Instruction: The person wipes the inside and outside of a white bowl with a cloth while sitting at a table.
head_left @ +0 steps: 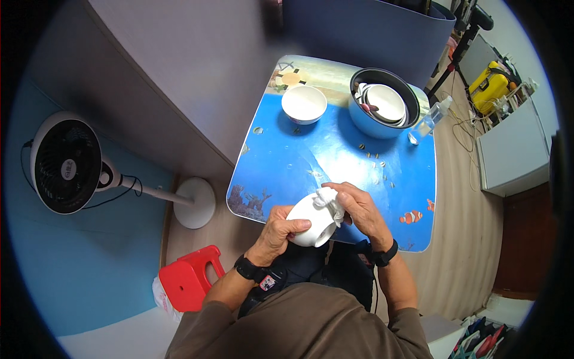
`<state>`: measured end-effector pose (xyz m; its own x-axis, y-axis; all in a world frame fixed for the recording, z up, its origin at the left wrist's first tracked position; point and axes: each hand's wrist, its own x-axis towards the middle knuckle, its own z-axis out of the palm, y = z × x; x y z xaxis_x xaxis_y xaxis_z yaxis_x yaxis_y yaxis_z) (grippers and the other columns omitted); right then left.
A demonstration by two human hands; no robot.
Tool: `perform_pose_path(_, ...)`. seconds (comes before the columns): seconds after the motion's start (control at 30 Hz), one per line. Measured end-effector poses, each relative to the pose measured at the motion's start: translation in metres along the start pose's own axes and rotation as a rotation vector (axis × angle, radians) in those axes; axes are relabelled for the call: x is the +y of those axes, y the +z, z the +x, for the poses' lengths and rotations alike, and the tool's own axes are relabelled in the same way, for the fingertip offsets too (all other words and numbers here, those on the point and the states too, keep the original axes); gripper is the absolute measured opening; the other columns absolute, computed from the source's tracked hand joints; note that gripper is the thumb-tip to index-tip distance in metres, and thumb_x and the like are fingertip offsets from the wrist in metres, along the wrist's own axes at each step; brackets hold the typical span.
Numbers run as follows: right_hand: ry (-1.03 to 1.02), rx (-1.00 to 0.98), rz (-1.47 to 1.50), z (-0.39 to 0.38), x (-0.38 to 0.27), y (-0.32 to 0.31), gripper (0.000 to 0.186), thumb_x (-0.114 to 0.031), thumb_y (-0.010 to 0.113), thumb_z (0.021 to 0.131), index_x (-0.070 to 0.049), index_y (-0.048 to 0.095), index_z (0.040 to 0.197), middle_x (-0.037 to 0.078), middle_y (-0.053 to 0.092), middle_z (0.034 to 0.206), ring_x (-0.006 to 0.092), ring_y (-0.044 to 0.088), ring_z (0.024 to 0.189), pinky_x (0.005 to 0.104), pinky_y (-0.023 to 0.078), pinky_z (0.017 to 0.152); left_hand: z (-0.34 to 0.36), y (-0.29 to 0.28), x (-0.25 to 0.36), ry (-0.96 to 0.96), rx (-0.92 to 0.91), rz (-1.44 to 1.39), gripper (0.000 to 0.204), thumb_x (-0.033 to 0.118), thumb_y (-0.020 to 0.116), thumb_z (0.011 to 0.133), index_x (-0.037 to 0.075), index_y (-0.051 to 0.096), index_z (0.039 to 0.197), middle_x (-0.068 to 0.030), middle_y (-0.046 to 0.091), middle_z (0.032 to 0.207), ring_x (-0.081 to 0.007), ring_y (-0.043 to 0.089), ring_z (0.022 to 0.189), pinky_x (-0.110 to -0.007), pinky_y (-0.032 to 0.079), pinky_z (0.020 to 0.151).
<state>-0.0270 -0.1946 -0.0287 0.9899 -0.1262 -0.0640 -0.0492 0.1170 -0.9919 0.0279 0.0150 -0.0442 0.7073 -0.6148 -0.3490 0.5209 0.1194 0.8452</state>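
Over the near edge of a blue sea-print table (269,173), my left hand (277,230) grips a tilted white bowl (306,209), thumb on its curved side. My right hand (357,210) is closed on a crumpled white cloth or tissue (327,198), which touches the bowl near its right side. Farther back on the table a white bowl (304,103) stands upright beside a blue pot (373,125) with stacked bowls (385,102) and small utensils inside. A clear bottle (430,122) stands right of the pot.
A white fan (66,161) on a round base and a red stool (185,278) are at the left. A grey partition (365,36) stands behind the table. At the right are cables, a yellow case (487,90), a tripod and a white cabinet (514,149).
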Motion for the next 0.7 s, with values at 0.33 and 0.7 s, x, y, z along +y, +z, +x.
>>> perform_pose_path(0.33, -0.274, 0.118, -0.069, 0.002, 0.021, -0.005, 0.016, 0.005, 0.056, 0.071, 0.001, 0.068, 0.08, 0.009, 0.067, 0.086, 0.0151, 0.062, 0.077, 0.027, 0.049, 0.069, 0.0, 0.003, 0.004, -0.039, -0.047, -0.017, 0.031, 0.02, 0.076, 0.074, -0.004, 0.072, 0.093, -0.0023, 0.066, 0.073, -0.0042, 0.05, 0.057, -0.019, 0.033, 0.05)
perform_pose_path(0.7, -0.424, 0.016, -0.349, -0.031, -0.01, 0.021, 0.029, 0.0, 0.068, 0.073, -0.002, 0.069, 0.102, 0.018, 0.067, 0.113, 0.0339, 0.06, 0.111, 0.0416, 0.049, 0.092, -0.008, 0.004, -0.003, 0.005, -0.045, -0.036, 0.026, 0.019, 0.074, 0.077, -0.002, 0.072, 0.093, -0.0028, 0.067, 0.075, -0.0048, 0.052, 0.058, -0.019, 0.034, 0.051)
